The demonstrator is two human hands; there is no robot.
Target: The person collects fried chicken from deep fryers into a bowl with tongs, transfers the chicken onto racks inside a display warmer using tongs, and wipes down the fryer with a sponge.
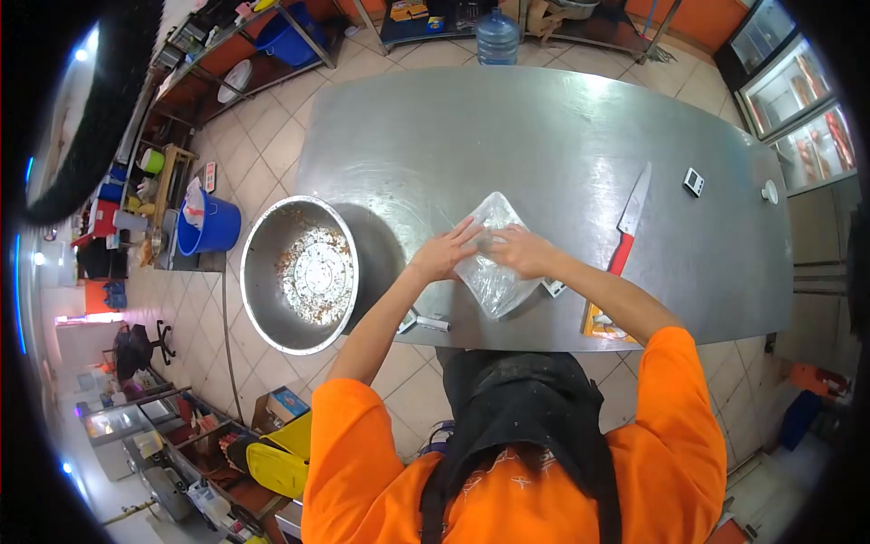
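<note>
A clear plastic bag (501, 295) lies on the steel table in front of me, wrinkled and shiny; what it holds, if anything, I cannot make out. My left hand (446, 253) grips its left side, fingers over the edge. On the bag's upper right part, my right hand (524, 252) has its fingers bent and closed on the plastic. A small white device, perhaps a scale (554, 287), shows partly from under the bag's right side. Left of my hands stands a large steel bowl (256, 299) with food residue inside.
A red-handled knife (627, 231) lies right of the bag, near a yellow-framed item (605, 325) at the front edge. A small timer (693, 182) sits farther right on the steel table (426, 118). A blue bucket (217, 225) stands at left, a water jug (497, 41) beyond the table.
</note>
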